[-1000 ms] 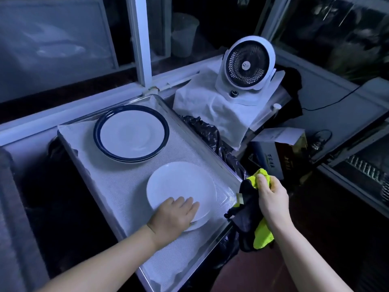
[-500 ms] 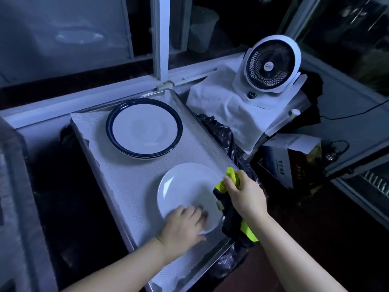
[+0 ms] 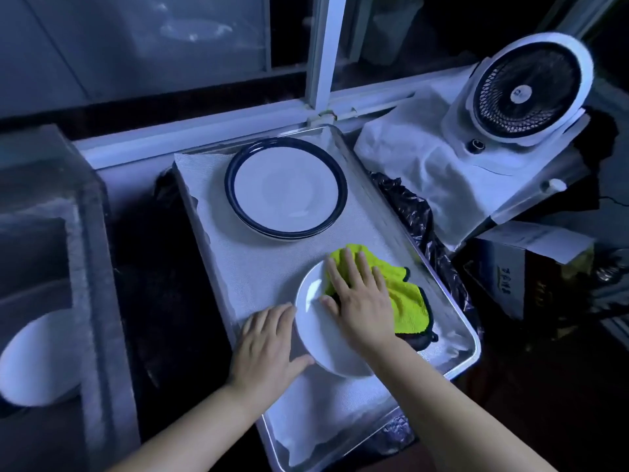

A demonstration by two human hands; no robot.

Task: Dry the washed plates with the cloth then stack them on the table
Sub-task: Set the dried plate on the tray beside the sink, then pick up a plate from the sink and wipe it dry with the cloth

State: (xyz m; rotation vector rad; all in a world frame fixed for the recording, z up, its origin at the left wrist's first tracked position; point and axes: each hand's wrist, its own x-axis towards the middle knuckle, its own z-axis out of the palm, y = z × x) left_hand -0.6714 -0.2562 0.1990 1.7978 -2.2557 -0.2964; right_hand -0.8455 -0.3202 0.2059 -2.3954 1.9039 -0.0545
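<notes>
A plain white plate (image 3: 315,330) lies near the front of a metal tray (image 3: 471,349) lined with white paper. My right hand (image 3: 360,299) presses a yellow-green cloth with a dark backing (image 3: 405,296) flat onto the plate, fingers spread. My left hand (image 3: 269,345) rests flat on the tray lining with its fingers and thumb against the plate's left rim. Farther back on the tray sits a small stack of white plates with dark blue rims (image 3: 287,189).
A white desk fan (image 3: 524,86) stands on a white cloth at the right. A cardboard box (image 3: 524,267) sits below it, black plastic (image 3: 418,212) beside the tray. A grey block with a white bowl-like thing (image 3: 37,359) is at the left. Window frame behind.
My right hand has brought the cloth from the tray's right edge onto the white plate and flattened it there. My left hand slid from the plate's face to its left rim.
</notes>
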